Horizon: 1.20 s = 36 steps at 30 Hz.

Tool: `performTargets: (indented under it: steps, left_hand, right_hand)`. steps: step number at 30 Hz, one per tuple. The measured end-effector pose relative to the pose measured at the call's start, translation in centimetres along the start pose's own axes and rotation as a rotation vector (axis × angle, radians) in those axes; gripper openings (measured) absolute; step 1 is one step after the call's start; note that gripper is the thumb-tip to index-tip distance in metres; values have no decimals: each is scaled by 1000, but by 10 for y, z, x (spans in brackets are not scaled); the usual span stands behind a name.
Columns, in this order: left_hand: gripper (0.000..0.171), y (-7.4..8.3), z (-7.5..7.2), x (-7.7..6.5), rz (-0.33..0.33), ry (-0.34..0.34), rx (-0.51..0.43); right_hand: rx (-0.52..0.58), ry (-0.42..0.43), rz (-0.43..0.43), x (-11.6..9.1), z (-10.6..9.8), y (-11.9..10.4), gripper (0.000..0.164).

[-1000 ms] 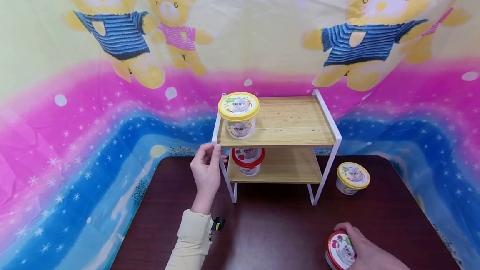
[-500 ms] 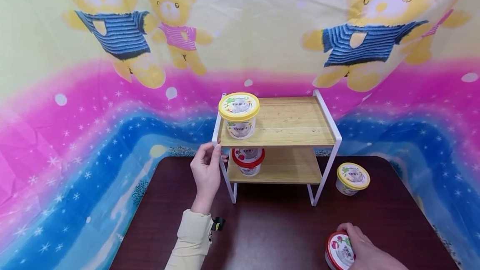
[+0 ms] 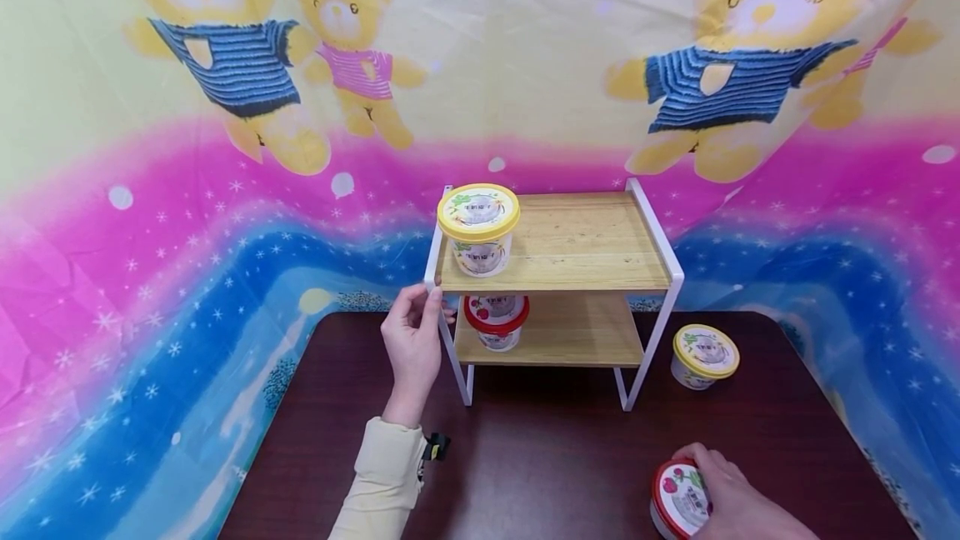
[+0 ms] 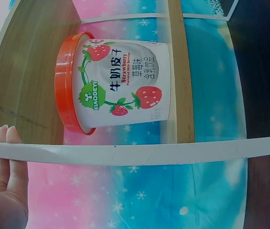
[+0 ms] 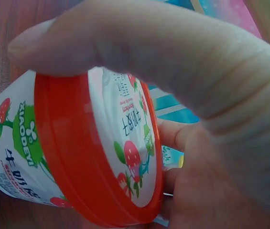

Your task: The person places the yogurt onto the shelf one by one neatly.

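Note:
At the left front post of the two-tier shelf [image 3: 592, 252], my left hand [image 3: 412, 344] grips the white metal frame [image 4: 139, 153], its fingers curled round it. My right hand [image 3: 738, 498] holds a red-lidded strawberry milk tub [image 3: 681, 498] near the table's front right; thumb and fingers span its lid [image 5: 72, 143] in the right wrist view. A yellow-lidded tub [image 3: 478, 232] sits on the top tier at the left. Below it, on the lower tier, stands another red-lidded strawberry tub [image 4: 125, 86], partly hidden from the head view by the top board.
A second yellow-lidded tub [image 3: 705, 357] is on the dark wooden table [image 3: 547, 473], right of the shelf. Behind the table hangs a printed cloth [image 3: 525, 65] with teddy bears. The shelf's white legs [image 3: 628, 390] stand on the tabletop.

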<state>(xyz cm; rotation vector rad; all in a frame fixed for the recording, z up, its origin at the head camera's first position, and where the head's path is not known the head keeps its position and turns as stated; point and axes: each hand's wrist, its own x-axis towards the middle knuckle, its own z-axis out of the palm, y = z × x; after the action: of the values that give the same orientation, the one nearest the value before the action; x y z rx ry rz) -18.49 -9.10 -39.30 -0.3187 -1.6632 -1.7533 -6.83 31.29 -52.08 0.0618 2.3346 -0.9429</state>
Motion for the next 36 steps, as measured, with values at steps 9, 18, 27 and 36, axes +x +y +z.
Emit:
performTargets:
  steps: [9,18,27,36]
  left_hand:
    - [11,0,0,1,4,-5,8]
    - [11,0,0,0,-9,-6,5]
    - [10,-1,0,1,12,-1,7]
    - [9,-1,0,1,25,-2,21]
  right_hand:
    - [35,21,24,2,-4,-2,102]
    - [-56,79,-21,11,-7,-3,98]
    - [-79,231,-148,10,-5,-9,94]
    - [-77,303,-186,14,-6,-22,95]
